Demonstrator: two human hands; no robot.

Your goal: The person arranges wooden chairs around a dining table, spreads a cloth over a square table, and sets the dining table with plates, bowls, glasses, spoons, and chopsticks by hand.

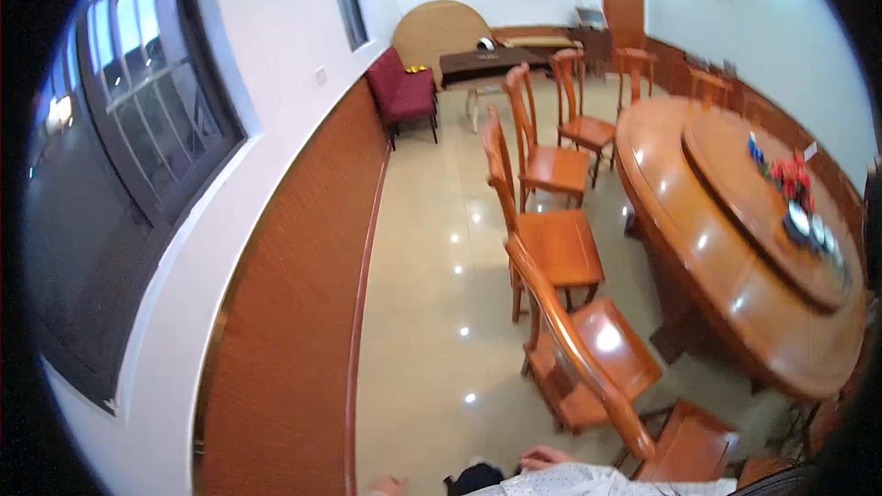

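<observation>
At the bottom edge, only a small part of my left hand (pixel 390 485) shows, blurred and cut off by the frame. My right hand (pixel 544 457) appears in front of a white dotted sleeve (pixel 588 479); its fingers are too blurred to read, and I see nothing held in it. Between the two hands is a black shape (pixel 476 479), cut off below, whose kind I cannot make out. Nearest my right hand stands a wooden chair (pixel 588 358) with a curved top rail, apart from the fingers.
Several wooden chairs (pixel 557 243) line a large round table (pixel 666 161) with a turntable (pixel 735 193) bearing red flowers (pixel 792 179). A tiled floor aisle (pixel 432 312) runs along the panelled wall (pixel 294 331). Farther off are maroon chairs (pixel 404 92) and a dark table (pixel 491 62).
</observation>
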